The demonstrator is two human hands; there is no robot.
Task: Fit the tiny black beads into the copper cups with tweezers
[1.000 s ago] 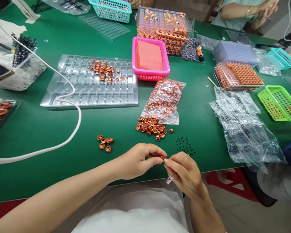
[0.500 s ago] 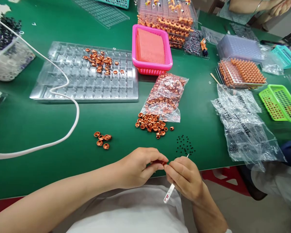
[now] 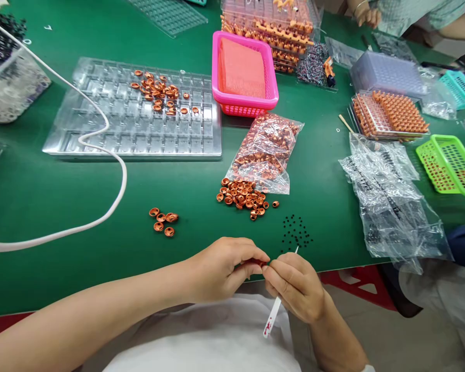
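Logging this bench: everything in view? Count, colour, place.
table: 1, green, throughout
tray: 1+, clear, left
bag: 1, clear, centre
caps: many, copper, tray, table, bag
dots: many, black, centre right
basket: 1+, pink, upper centre
basket: 1, green, right
basket: 1+, teal, upper right
cable: 1, white, left
tub: 1, whitish, left edge
stacks: 2, orange, rear
box: 1, lilac, right
flat bags: several, clear, right
co-worker: 1+, in green, top right
held cap: 1, copper, lower centre
tool: 1, white, lower centre
left hand: 1, bare, on held cap
right hand: 1, bare, holding tool
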